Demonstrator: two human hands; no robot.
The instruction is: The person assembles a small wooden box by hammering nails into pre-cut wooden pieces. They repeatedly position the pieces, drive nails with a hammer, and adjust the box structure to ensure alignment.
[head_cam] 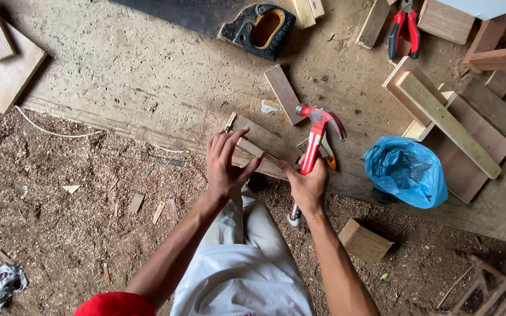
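My left hand [225, 164] rests on a small light wooden strip [249, 147] laid across a brown wooden board [267, 140] on the low workbench [147, 76], fingers pinching it in place. My right hand [307, 186] grips the shaft of a red claw hammer [314, 137], its head raised just right of the board. My thumb touches the board's near edge. My knee in light trousers sits under both hands.
A handsaw handle [259, 29] lies at the back. Red pliers [404, 29], a blue plastic bag [406, 171], wood offcuts [446, 123] and a loose brown piece [283, 93] crowd the right. A wooden block [364, 241] and sawdust cover the floor.
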